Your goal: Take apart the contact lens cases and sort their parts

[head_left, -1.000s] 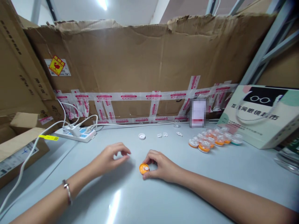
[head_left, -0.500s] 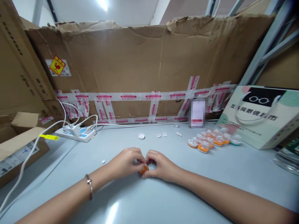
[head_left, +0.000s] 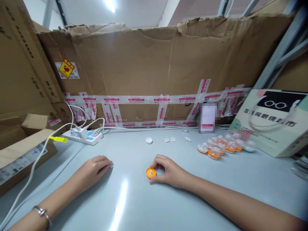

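Thumb and fingers of my right hand (head_left: 169,171) are closed on the edge of a round orange cap (head_left: 151,173), whose face is turned up with a small pale piece at its centre. Farther left, my left hand (head_left: 96,168) is low over the table, its fingers pressed together at a small white disc (head_left: 111,165). The disc is partly covered by the fingertips. Beyond the hands lie a white ring-shaped cap (head_left: 149,141) and several small white plastic parts (head_left: 173,139).
Clear-topped round pieces with orange or teal bases (head_left: 214,152) are grouped at the right, beside a paper bag (head_left: 269,128). A clear cup (head_left: 185,129) and a blurred-out card (head_left: 208,118) stand by the cardboard wall (head_left: 139,64). A power strip (head_left: 96,140) with cables sits at left.
My left hand has left the orange cap and moved left to the small white disc. My right hand still holds the cap, now more fully visible. The view has shifted slightly.
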Action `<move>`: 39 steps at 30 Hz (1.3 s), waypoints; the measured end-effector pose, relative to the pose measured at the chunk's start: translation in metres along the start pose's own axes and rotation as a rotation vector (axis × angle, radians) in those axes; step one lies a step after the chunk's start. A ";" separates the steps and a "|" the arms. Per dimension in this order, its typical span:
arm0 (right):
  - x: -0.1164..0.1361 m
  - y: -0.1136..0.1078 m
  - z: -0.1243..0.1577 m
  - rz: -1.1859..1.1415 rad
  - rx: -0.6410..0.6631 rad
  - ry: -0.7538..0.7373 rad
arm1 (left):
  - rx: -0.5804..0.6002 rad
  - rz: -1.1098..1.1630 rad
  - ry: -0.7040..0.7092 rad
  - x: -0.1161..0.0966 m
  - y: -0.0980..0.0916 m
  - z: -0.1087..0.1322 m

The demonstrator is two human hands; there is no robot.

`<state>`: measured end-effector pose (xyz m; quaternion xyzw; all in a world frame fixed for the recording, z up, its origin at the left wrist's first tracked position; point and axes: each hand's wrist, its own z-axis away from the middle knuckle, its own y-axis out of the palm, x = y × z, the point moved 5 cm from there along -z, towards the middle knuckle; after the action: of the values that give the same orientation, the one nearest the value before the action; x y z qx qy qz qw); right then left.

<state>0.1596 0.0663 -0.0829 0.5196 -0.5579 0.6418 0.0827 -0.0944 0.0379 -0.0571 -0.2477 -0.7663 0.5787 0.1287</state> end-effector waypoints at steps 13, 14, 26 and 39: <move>0.002 -0.001 0.000 -0.021 -0.010 -0.001 | 0.062 0.070 0.001 -0.008 0.012 -0.049; 0.002 -0.001 0.000 -0.021 -0.015 0.003 | 0.073 0.063 0.004 -0.010 0.013 -0.054; -0.003 -0.002 -0.002 -0.025 -0.044 -0.012 | 0.048 -0.044 0.407 -0.115 0.030 -0.077; -0.004 -0.002 -0.002 -0.033 -0.069 -0.050 | -0.203 -0.406 0.707 -0.136 0.028 -0.064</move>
<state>0.1611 0.0707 -0.0841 0.5412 -0.5729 0.6078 0.0970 0.0582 0.0243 -0.0527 -0.2867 -0.7613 0.3424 0.4701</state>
